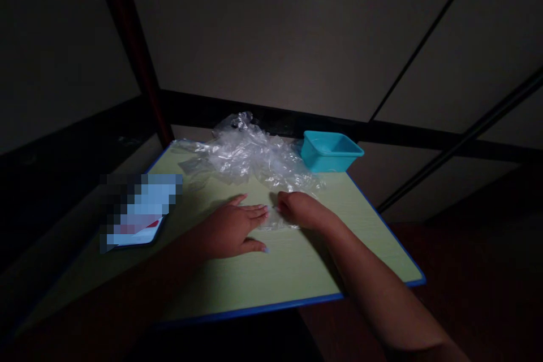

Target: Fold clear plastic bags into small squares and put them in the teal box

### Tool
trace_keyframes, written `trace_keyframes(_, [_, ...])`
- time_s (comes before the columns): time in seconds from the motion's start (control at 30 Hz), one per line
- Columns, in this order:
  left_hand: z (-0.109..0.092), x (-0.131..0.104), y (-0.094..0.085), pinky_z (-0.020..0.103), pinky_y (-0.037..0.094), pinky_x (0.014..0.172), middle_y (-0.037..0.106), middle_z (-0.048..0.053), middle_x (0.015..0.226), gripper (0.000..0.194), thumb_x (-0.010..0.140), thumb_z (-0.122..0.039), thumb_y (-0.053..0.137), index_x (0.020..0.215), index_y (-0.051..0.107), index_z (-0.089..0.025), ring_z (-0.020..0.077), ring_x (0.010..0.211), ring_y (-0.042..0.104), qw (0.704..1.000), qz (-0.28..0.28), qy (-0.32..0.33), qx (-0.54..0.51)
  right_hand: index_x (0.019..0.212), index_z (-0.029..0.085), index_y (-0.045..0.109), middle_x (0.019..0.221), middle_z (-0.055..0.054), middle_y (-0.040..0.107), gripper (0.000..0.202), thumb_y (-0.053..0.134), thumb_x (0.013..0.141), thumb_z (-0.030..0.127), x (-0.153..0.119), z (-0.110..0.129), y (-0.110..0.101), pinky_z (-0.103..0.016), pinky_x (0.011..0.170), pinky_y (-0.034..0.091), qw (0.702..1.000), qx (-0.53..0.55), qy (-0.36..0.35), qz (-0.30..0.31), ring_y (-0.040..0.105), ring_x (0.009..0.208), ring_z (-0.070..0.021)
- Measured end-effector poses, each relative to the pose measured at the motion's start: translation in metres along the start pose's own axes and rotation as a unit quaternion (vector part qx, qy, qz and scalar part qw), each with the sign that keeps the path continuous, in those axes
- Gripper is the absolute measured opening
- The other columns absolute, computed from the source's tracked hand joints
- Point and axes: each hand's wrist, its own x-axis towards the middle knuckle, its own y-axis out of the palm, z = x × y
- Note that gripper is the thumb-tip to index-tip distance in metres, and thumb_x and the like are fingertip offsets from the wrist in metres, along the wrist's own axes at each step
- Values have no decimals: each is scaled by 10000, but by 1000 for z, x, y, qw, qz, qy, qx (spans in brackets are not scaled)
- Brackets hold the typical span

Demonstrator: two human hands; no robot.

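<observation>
My left hand (237,230) lies flat on the pale green table, fingers stretched out and thumb apart. Its fingertips touch the left edge of a small clear plastic bag (278,222). My right hand (303,209) is closed, its fingers curled down at the right side of that bag and pinching it, though the fingertips are partly hidden. Just beyond both hands spreads a crumpled heap of clear plastic bags (250,153).
A turquoise plastic basket (331,162) stands at the table's far right corner. On the left lies a phone (146,235) with a lit, blurred screen. The table (254,288) has a blue edge, and dark panels rise behind it.
</observation>
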Motion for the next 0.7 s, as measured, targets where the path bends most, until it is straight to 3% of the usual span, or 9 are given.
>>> trace_keyframes(0.27, [-2, 1, -4, 450, 116, 1134, 380, 94, 1452, 626, 875, -608, 423, 1382, 423, -242, 210, 1342, 382, 1000, 22, -3, 13, 815, 134, 593, 714, -16, 595, 168, 545, 868, 286, -8, -42, -8, -216, 573, 359, 968, 238, -56, 51, 493, 633, -115])
trace_keyframes(0.57, [-1, -1, -1, 469, 114, 1126, 408, 73, 1446, 611, 875, -617, 417, 1385, 415, -282, 225, 1343, 379, 1000, 12, -1, 6, 768, 116, 640, 662, -4, 579, 245, 627, 753, 360, -11, -67, -15, -244, 591, 368, 955, 266, -73, 107, 488, 616, -126])
trace_keyframes(0.7, [0, -2, 0, 497, 94, 1119, 408, 68, 1447, 575, 874, -619, 416, 1375, 419, -337, 238, 1341, 382, 1000, 7, 3, 8, 770, 117, 636, 675, -10, 583, 224, 594, 781, 337, -13, -69, -19, -257, 622, 380, 951, 278, -66, 115, 491, 629, -126])
